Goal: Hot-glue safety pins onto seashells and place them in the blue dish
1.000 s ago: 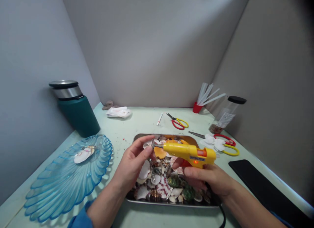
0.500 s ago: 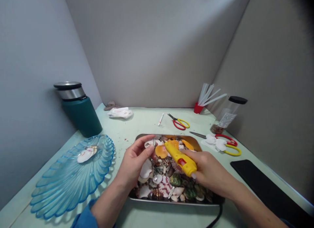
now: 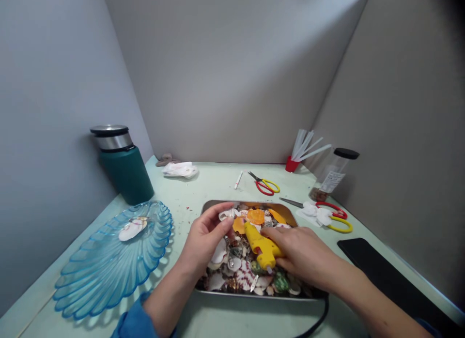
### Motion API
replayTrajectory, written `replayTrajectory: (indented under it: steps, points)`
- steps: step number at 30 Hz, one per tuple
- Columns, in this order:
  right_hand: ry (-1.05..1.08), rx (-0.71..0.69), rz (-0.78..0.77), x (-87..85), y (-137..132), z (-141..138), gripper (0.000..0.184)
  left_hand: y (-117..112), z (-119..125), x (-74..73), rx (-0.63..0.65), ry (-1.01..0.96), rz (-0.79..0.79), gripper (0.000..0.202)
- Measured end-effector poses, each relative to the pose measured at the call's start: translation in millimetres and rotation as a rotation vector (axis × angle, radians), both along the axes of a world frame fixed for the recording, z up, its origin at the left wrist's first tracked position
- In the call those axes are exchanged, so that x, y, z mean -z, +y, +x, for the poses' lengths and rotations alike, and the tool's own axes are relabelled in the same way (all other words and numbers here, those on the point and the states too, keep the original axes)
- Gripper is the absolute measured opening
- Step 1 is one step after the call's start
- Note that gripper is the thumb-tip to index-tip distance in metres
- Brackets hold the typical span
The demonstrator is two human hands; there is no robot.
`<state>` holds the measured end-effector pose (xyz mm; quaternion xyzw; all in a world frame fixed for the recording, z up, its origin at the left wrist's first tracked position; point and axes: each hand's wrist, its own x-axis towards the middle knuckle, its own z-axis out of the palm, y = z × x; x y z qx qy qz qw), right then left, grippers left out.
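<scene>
My right hand [image 3: 296, 246] is wrapped round a yellow hot glue gun [image 3: 259, 243], its nozzle angled up and to the left. Beneath both hands lies a metal tray [image 3: 254, 296] heaped with seashells, among them an orange shell [image 3: 256, 216] and a purple-and-white scallop [image 3: 244, 275]. Over the tray's left side, my left hand [image 3: 205, 234] is curled with thumb and forefinger close together. A small pale, partly shiny piece [image 3: 229, 214] shows between these fingers, too small to name. Close by, the gun's nozzle is apart from the left fingers.
A blue glass shell-shaped dish [image 3: 109, 275] with a white shell [image 3: 132, 229] stands left, before a green bottle [image 3: 127, 176]. Scissors [image 3: 267, 185], larger scissors [image 3: 339, 217], a red cup [image 3: 291, 164] of glue sticks and a jar [image 3: 332, 176] lie beyond. A black cord [image 3: 321, 318] runs in front.
The glue gun has swung round in my right hand's grasp, its rear end dropping down and left. My left hand has barely moved. The whole view has shifted slightly.
</scene>
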<state>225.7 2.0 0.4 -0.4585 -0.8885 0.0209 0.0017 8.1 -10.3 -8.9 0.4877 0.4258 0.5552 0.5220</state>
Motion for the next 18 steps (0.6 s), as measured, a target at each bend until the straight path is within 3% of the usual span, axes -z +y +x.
replayTrajectory:
  steps: [6,12,18]
  points:
    - [0.090,-0.091,-0.112,-27.7,5.4,10.8,0.050,-0.8,2.5,-1.3,0.006,0.001,0.043,0.036]
    - [0.379,-0.127,0.095,-60.6,13.6,-10.9,0.024,-1.3,4.8,0.2,0.034,-0.016,0.109,0.032]
    - [0.401,-0.222,0.108,-68.6,18.4,-29.6,0.017,-1.5,5.9,3.0,0.015,-0.011,0.136,0.030]
